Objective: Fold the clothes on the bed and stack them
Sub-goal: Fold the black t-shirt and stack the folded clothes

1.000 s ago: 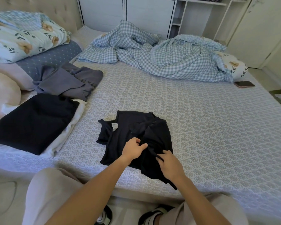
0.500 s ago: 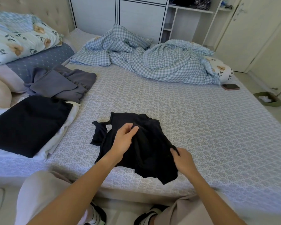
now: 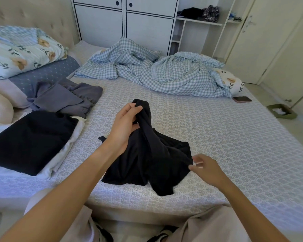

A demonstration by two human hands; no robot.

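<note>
A crumpled black garment lies on the patterned bed sheet in front of me. My left hand is shut on a bunched part of it and holds that part up off the bed. My right hand hovers at the garment's right edge, fingers apart and slightly blurred, holding nothing. To the left, a folded dark garment rests on a folded white one. A loose grey garment lies behind that stack.
A rumpled blue checked duvet fills the far side of the bed. Pillows are piled at the left. A phone lies near the bed's right edge. A small green bin sits on the floor, white cupboards behind.
My left hand has lifted a bunch of the black garment upward and away from me. My right hand has let go of the lower right edge and opened.
</note>
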